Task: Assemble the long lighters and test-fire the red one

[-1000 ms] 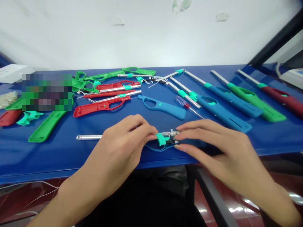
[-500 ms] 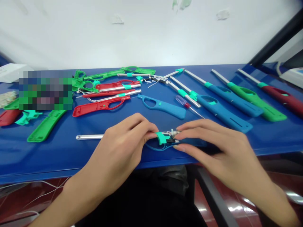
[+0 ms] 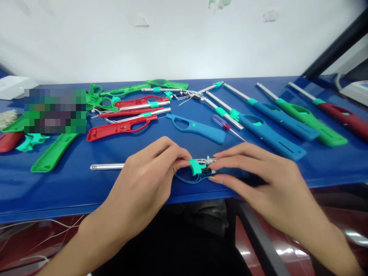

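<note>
A blue lighter shell half (image 3: 189, 180) lies at the table's front edge, partly under both hands. My left hand (image 3: 148, 174) pinches a turquoise trigger (image 3: 196, 167) at the shell's loop. From behind that hand a metal lighter tube (image 3: 107, 166) sticks out to the left. My right hand (image 3: 267, 178) has its fingertips closed around the small inner parts, with a pale valve piece (image 3: 210, 160) and white wires showing. A black part (image 3: 206, 170) sits between the two hands. Fingers hide much of the shell's handle end.
Behind the hands lie a loose blue shell half (image 3: 198, 132) and a screwdriver (image 3: 220, 122). Assembled lighters (image 3: 299, 117) lie at the right. Red shell halves (image 3: 122, 128), green shell halves (image 3: 54, 155) and turquoise triggers (image 3: 31, 142) lie left. A blurred patch covers some parts.
Both hands stay almost in place on the same parts. The whole view has shifted very slightly.
</note>
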Available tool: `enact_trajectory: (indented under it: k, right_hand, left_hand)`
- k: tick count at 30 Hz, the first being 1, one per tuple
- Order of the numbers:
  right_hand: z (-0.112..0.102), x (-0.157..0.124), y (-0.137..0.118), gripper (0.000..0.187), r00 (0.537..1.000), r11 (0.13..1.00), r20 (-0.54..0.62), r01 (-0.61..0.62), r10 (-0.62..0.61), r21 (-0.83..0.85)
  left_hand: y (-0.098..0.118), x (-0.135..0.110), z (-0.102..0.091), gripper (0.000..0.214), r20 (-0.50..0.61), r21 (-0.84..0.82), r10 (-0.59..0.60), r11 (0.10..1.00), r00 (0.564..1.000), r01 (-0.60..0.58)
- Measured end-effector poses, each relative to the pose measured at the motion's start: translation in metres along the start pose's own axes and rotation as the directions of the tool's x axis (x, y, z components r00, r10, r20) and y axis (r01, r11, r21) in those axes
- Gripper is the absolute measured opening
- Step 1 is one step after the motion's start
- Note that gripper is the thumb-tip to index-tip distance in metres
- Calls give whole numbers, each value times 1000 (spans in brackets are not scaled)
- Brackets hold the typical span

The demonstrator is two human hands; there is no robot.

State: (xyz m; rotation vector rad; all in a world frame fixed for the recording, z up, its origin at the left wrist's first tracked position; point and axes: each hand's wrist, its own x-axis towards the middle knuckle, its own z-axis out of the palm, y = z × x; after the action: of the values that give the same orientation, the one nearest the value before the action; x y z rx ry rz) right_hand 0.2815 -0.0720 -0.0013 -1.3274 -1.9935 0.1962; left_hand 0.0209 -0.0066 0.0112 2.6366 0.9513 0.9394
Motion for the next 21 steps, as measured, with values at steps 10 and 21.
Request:
enact_trajectory:
  k: [10,21]
  right_hand:
    - [4,5,-14,14,1000,992,15,13,-11,-125]
    - [10,8,-19,15,995,972,22,102,-100,-210]
  left_hand:
    - [1,-1,2,22,-21,34,23,999,1000,-22]
    - [2,0,2,25,-21,1,0,1000,1000,0]
